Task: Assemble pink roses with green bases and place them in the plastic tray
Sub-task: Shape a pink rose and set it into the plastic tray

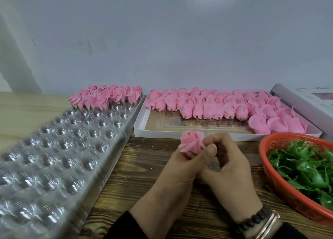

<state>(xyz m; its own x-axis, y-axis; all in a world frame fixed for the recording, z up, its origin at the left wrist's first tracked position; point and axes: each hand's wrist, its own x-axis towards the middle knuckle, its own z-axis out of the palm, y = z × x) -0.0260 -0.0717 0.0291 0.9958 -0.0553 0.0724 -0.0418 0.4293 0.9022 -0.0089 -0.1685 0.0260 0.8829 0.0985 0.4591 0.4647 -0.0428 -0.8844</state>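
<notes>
A single pink rose (191,143) is pinched between the thumb and fingers of my left hand (177,174) above the wooden table. My right hand (232,168) sits right behind it, fingers curled against the rose's base; any green base there is hidden. The clear plastic tray (59,157) with round cups lies at the left, and finished roses with green bases (106,97) fill its far rows. A white flat box (144,125) behind my hands holds several loose pink roses (225,105). Green bases (304,168) are heaped in an orange basket (270,168) at the right.
A pale wall stands close behind the table. A white printed box lid (306,98) leans at the far right. Bare dark wood table (144,166) shows between the tray and my hands.
</notes>
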